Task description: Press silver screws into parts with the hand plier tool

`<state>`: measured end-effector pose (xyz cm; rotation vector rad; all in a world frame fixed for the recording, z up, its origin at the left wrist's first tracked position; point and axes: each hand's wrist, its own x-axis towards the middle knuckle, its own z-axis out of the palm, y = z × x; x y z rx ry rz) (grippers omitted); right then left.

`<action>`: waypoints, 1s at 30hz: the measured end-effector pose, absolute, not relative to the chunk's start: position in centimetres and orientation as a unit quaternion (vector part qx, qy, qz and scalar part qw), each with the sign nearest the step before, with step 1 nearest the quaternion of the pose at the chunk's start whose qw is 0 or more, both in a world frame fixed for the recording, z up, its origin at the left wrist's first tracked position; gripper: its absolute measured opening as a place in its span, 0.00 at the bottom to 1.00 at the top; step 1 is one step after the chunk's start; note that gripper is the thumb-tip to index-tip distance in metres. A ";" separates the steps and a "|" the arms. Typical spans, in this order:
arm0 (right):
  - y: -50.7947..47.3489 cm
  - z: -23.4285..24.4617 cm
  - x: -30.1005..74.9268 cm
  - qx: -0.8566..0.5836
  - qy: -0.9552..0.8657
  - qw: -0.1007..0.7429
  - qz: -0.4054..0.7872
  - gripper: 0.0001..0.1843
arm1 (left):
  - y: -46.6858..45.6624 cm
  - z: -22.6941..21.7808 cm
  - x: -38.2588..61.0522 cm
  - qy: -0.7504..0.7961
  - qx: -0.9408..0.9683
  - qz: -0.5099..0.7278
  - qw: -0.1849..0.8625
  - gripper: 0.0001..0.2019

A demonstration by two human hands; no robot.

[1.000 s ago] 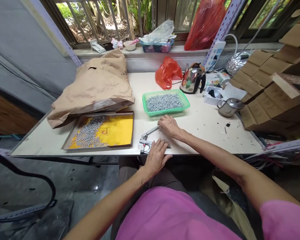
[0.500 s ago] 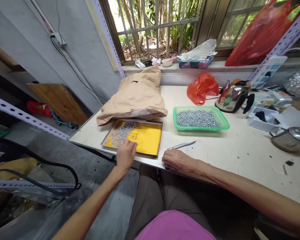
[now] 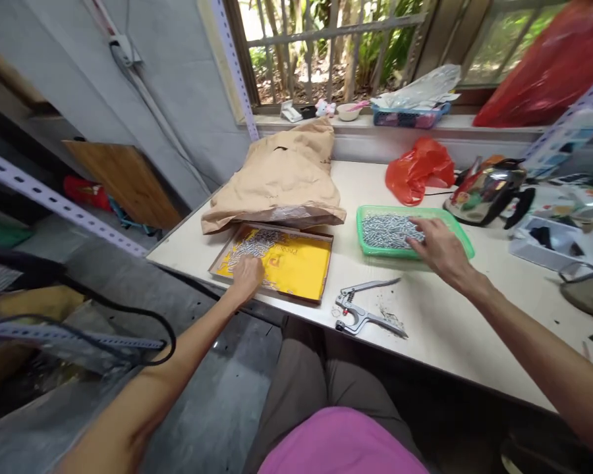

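My left hand (image 3: pixel 248 273) is at the near left of a shallow cardboard tray (image 3: pixel 327 266) with a yellow bottom. Its fingers are curled down by a heap of small silvery metal pieces (image 3: pixel 259 243); what they hold, if anything, is hidden. Over the right part of a green plastic basket (image 3: pixel 390 252) reaches my right hand (image 3: pixel 442 250), fingers apart and nothing seen in them. Many similar small metal pieces (image 3: pixel 383 230) fill that basket. Between the two containers, near the table's front edge, lie grey metal hand pliers (image 3: pixel 358 316) with a spring, handles spread.
A large brown paper bag (image 3: pixel 286 171) lies behind the tray, overhanging its back edge. Toward the back right are a crumpled red plastic bag (image 3: pixel 418 171), a metal kettle (image 3: pixel 487 191) and a white box (image 3: pixel 543 243). Dark crumbs dot the table (image 3: pixel 454 322).
My right hand has left the pliers at the table edge and moved right and away to the green basket, uncovering the pliers. The left hand remains at the tray, its fingers lower.
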<state>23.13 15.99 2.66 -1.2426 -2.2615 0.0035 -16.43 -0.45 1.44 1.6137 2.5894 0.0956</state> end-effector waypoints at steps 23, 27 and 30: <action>2.2 -1.5 23.0 -0.373 -0.908 0.050 0.184 0.14 | -4.7 3.9 -4.0 0.672 0.435 0.375 0.468 0.19; 2.5 -1.3 22.6 -0.377 -0.914 0.010 0.146 0.13 | -4.4 1.9 -0.9 0.681 0.454 0.339 0.463 0.18; 2.8 -1.2 22.8 -0.384 -0.915 0.004 0.121 0.13 | -3.3 0.4 -0.2 0.700 0.462 0.303 0.453 0.18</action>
